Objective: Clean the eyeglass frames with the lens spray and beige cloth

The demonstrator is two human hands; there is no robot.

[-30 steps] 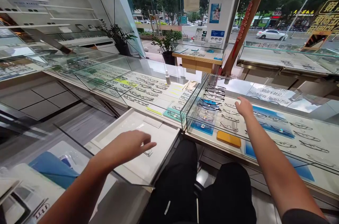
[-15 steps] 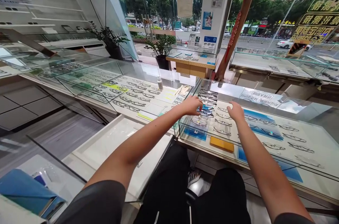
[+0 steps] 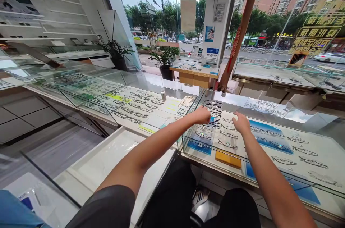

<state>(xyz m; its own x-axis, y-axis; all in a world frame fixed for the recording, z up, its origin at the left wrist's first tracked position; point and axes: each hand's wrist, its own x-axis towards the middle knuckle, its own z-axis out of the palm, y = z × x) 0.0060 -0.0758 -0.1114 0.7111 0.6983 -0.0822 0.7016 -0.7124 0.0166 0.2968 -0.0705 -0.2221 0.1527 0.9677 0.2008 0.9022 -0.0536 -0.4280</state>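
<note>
My left hand (image 3: 202, 114) is over the left end of the right-hand glass display case, its fingers curled closed at the near end of a column of dark-framed eyeglasses (image 3: 214, 124). The fingertips are partly hidden; they appear to grip the end of one pair. To the right, above the same glass, my right hand (image 3: 241, 123) holds nothing, with thumb and forefinger a little apart. Several thin-framed eyeglasses (image 3: 228, 134) lie in rows below and between the hands. Beneath the left hand's column is a blue sheet (image 3: 199, 147).
A yellow-orange case (image 3: 228, 159) lies near the front edge of the glass display case (image 3: 183, 145). More eyeglasses (image 3: 138, 107), a small bottle (image 3: 163, 93) and a pale cloth (image 3: 186, 101) are at the left. An open white drawer (image 3: 107, 156) juts out beside my legs.
My left hand's fingers have curled closed at the column of eyeglasses, where they were more spread before. My right hand stays nearly in place. The camera view has tilted up slightly.
</note>
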